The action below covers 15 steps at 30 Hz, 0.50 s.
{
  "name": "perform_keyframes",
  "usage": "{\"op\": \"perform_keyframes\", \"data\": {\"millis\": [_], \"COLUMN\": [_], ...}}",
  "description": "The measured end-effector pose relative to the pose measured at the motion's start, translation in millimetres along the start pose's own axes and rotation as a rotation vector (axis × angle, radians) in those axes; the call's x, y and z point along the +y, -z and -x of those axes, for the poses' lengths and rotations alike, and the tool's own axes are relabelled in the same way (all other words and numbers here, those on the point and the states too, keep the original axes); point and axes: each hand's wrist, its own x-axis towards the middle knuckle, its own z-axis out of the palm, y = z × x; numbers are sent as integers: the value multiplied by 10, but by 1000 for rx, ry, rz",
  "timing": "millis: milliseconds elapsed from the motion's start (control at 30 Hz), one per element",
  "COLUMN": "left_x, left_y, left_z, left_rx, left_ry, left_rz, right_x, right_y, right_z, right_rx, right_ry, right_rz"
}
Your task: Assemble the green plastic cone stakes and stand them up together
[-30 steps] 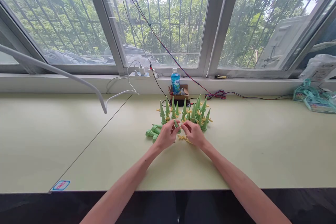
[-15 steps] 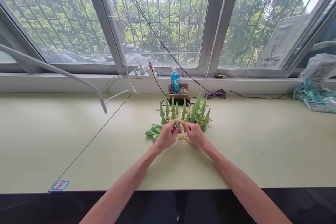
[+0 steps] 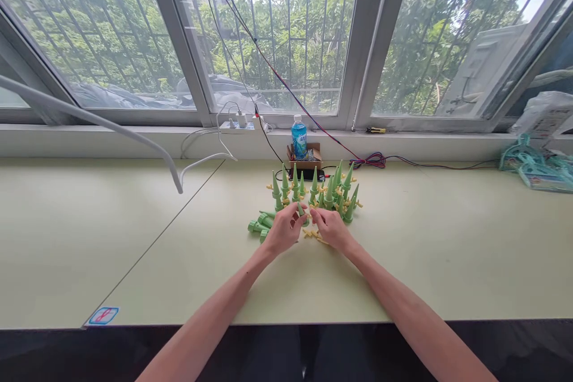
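One tapered green plastic spike (image 3: 301, 210), gripped in the left hand (image 3: 285, 228), tilts before upright green spikes (image 3: 329, 194). It looks light, stiff, slick; its wider base suits holding. The right hand (image 3: 330, 227) curls beside it, grip unclear.

The spikes (image 3: 329, 194) look like smooth green plastic, more matt than shiny, and the yellow taps (image 3: 308, 233) seem plastic too. The desk (image 3: 425, 250) is smooth, with a soft sheen. I see a glossy plastic bottle (image 3: 299, 138), a matt cardboard box (image 3: 308, 165), grey metal window frames (image 3: 373, 42) and a crinkled, shiny plastic bag (image 3: 542, 110).
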Motion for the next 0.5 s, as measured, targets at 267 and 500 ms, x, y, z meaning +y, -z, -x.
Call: {"op": "perform_keyframes", "data": {"millis": [267,500], "left_x": [-10,27], "left_y": [4,2], "left_z": [-3,6], "left_rx": [27,2], "left_ry": [30,-4], "left_rz": [-2,-14], "right_x": [-34,14], "right_y": [14,-1], "right_z": [30,4], "right_rx": [-39,-11], "right_ry": [41,52], "right_rz": [-99,-22]}}
